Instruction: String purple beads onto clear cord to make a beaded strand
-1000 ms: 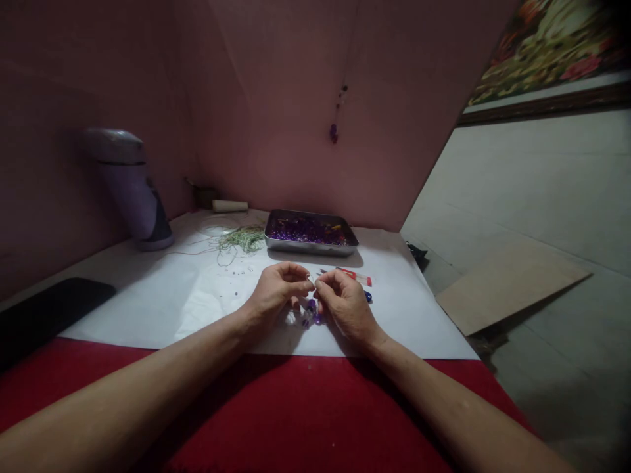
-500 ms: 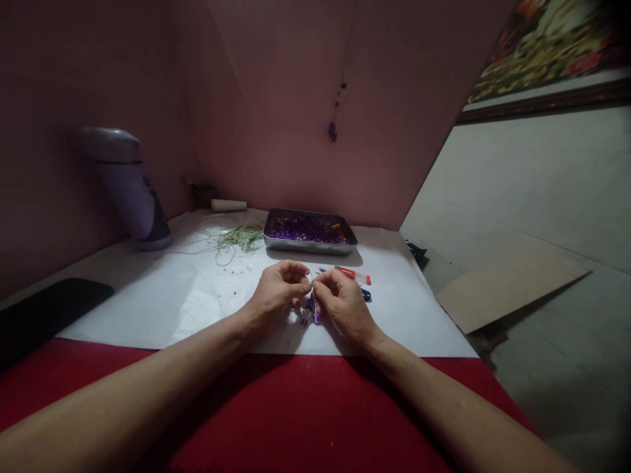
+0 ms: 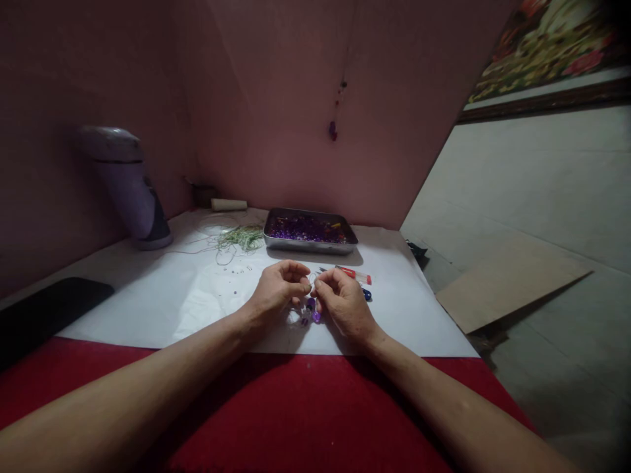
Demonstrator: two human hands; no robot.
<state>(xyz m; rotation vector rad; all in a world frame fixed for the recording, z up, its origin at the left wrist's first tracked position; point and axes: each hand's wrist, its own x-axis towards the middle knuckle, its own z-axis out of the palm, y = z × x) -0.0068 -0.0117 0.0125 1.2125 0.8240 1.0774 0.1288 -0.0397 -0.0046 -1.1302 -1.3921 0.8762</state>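
Observation:
Close together over the white sheet (image 3: 197,315), my left hand (image 3: 280,286) and my right hand (image 3: 342,302) pinch a thin pale cord (image 3: 312,278) between thumb and forefinger. A small loop of the cord shows between the fingertips. Below them hang or lie purple and clear beads (image 3: 315,316); whether they rest on the sheet I cannot tell. Just beyond my right hand are a red-ended lighter (image 3: 362,278) and a blue-handled tool (image 3: 367,294), both partly covered by the hand.
A metal tray (image 3: 315,248) of purple beads stands at the back, beside tangled green cord (image 3: 241,238). At the left are a purple bottle (image 3: 131,190) and a black flat object (image 3: 54,315). A beaded strand (image 3: 333,130) hangs against the wall. Red cloth (image 3: 305,414) covers the front.
My right fingertips have shifted very slightly right, away from the left ones, and the cord loop shows between them. Otherwise the hands stay in place.

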